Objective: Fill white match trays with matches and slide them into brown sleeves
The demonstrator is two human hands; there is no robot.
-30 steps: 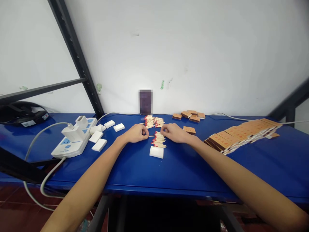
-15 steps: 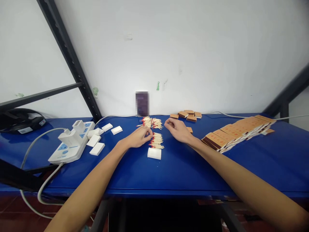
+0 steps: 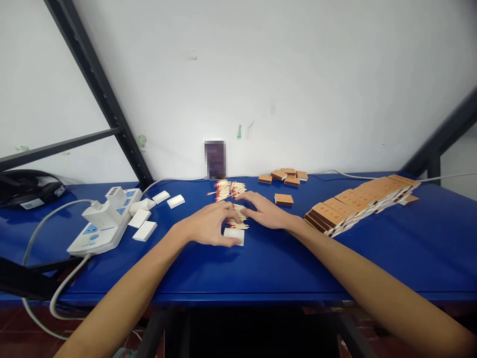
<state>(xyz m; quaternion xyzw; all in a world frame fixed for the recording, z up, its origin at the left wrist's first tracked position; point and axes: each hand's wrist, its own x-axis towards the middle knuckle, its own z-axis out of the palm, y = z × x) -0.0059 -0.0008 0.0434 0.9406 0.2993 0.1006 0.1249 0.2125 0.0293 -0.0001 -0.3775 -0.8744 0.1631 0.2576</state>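
A row of red-tipped matches (image 3: 242,222) lies on the blue table between my hands. My left hand (image 3: 210,222) is open at the row's left side, its thumb over a small white box tray (image 3: 239,233) just in front of the matches. Over the right end of the same row, my right hand (image 3: 266,213) has its fingers apart and curved, holding nothing I can see. Whether the fingertips touch the matches, I cannot tell. Behind my hands lie two more heaps of matches, a left heap (image 3: 222,190) and a right heap (image 3: 238,188).
Orange matchboxes (image 3: 288,174) sit at the back, with one matchbox (image 3: 283,199) nearer. A long stack of matchboxes (image 3: 354,201) runs along the right. On the left are several white boxes (image 3: 145,231) and a power strip (image 3: 112,231) with cables. A dark blurred panel (image 3: 215,160) leans against the wall.
My left hand has come nearer and its fingers have spread, thumb over the white box tray. My right hand has moved down and left to the match row and opened. The view shifted slightly.
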